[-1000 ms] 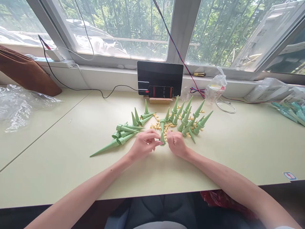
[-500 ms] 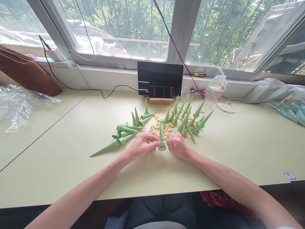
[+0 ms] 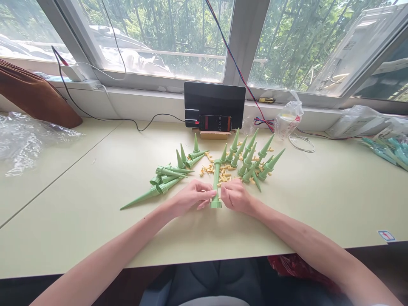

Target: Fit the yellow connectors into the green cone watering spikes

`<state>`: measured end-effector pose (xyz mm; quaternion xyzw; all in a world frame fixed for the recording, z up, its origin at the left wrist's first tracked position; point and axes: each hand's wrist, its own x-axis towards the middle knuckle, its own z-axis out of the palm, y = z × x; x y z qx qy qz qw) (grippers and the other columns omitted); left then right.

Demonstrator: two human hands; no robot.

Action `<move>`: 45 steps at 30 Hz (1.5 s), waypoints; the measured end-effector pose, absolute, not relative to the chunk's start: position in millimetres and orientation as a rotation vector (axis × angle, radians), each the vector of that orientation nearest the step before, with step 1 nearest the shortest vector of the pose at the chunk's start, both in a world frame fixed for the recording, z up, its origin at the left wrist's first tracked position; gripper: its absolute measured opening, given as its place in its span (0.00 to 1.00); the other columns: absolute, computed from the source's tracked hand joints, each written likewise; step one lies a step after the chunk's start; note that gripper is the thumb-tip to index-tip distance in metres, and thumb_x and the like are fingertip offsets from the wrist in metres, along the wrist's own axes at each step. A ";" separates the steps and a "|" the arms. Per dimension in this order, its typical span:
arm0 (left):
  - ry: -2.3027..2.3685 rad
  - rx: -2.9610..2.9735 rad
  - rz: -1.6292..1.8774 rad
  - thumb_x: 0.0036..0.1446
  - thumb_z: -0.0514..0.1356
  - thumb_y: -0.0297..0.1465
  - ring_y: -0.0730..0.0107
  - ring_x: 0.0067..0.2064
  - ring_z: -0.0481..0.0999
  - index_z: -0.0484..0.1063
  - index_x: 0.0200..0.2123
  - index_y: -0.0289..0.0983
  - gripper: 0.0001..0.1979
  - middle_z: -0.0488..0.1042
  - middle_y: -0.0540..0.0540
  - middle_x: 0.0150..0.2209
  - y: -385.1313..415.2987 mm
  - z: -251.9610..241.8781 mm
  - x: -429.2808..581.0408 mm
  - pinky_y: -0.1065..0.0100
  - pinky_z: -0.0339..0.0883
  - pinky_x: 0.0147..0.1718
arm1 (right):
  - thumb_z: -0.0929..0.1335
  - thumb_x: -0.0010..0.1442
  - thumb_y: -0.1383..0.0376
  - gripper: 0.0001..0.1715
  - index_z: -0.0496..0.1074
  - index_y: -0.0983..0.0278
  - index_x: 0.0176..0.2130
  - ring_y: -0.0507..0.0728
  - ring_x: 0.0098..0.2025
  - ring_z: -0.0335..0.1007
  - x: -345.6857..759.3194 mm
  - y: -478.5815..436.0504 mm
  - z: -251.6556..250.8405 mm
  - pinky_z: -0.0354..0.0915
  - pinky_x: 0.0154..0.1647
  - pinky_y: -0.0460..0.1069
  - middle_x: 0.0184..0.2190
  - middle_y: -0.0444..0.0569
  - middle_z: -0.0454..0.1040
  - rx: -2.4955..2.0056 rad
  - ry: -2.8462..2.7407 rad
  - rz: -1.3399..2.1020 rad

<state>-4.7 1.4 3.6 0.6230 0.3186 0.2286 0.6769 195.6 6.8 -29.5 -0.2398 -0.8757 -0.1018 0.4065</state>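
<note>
My left hand (image 3: 195, 196) pinches a green cone-shaped piece (image 3: 216, 204) near the middle of the table, its capped end toward me. Just to the right of it, my right hand (image 3: 235, 195) is closed, its fingertips close to the piece; what they grip is hidden. Behind the hands lies a pile of small yellow parts (image 3: 225, 173). More green cones (image 3: 145, 197) lie on their sides at the left, with a few upright behind them. Several green cones with yellow parts (image 3: 249, 159) stand at the right.
A tablet (image 3: 214, 100) and a phone (image 3: 215, 123) lean at the back of the table (image 3: 95, 229). Clear plastic (image 3: 28, 140) lies at the left, with a brown cloth (image 3: 35, 95) behind it. Bagged teal pieces (image 3: 390, 151) are at the right.
The held cone has tilted, so its pointed end no longer rises upright and its cap sits slightly nearer me. My right hand has shifted slightly to the left.
</note>
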 end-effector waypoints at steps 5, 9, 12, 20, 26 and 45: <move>0.809 1.412 0.634 0.59 0.61 0.47 0.76 0.22 0.65 0.74 0.33 0.34 0.19 0.67 0.52 0.20 0.0 9.8 -1.6 0.72 0.59 0.22 | 0.52 0.73 0.69 0.31 0.51 0.62 0.18 0.49 0.18 0.40 194.0 11.9 -28.2 0.43 0.21 0.49 0.16 0.40 0.49 -0.663 -1.985 -0.160; 0.797 1.422 0.614 0.57 0.62 0.45 0.74 0.24 0.66 0.75 0.40 0.34 0.19 0.68 0.51 0.22 -1.5 13.4 -0.4 0.72 0.61 0.22 | 0.51 0.74 0.66 0.31 0.50 0.61 0.18 0.50 0.18 0.39 196.4 13.7 -30.8 0.44 0.21 0.50 0.16 0.40 0.47 -0.756 -1.921 -0.151; 0.759 1.434 0.599 0.58 0.63 0.43 0.74 0.24 0.67 0.75 0.41 0.35 0.17 0.68 0.51 0.22 -2.5 11.3 0.6 0.73 0.62 0.22 | 0.50 0.74 0.64 0.32 0.51 0.61 0.18 0.50 0.18 0.39 198.0 12.8 -31.8 0.45 0.21 0.50 0.15 0.41 0.47 -0.805 -1.937 -0.111; 0.797 1.596 0.715 0.60 0.60 0.42 0.76 0.21 0.66 0.77 0.40 0.33 0.17 0.67 0.52 0.21 -1.8 0.4 1.5 0.73 0.61 0.20 | 0.49 0.74 0.62 0.35 0.51 0.62 0.16 0.49 0.17 0.42 197.4 13.3 -30.3 0.45 0.21 0.50 0.15 0.42 0.50 -0.820 -1.984 0.009; 0.819 1.642 0.753 0.60 0.61 0.41 0.79 0.20 0.66 0.77 0.38 0.33 0.15 0.70 0.50 0.27 -2.3 -0.6 1.4 0.74 0.62 0.19 | 0.50 0.75 0.60 0.36 0.51 0.63 0.16 0.49 0.17 0.44 196.0 13.1 -30.1 0.45 0.21 0.49 0.15 0.42 0.53 -0.816 -1.966 0.067; 0.868 2.204 1.198 0.62 0.62 0.32 0.81 0.27 0.70 0.76 0.45 0.39 0.09 0.72 0.45 0.42 -2.3 -12.7 4.7 0.74 0.70 0.27 | 0.54 0.72 0.52 0.38 0.49 0.61 0.13 0.48 0.14 0.48 184.3 3.7 -24.8 0.48 0.15 0.47 0.09 0.41 0.52 -1.048 -1.621 0.818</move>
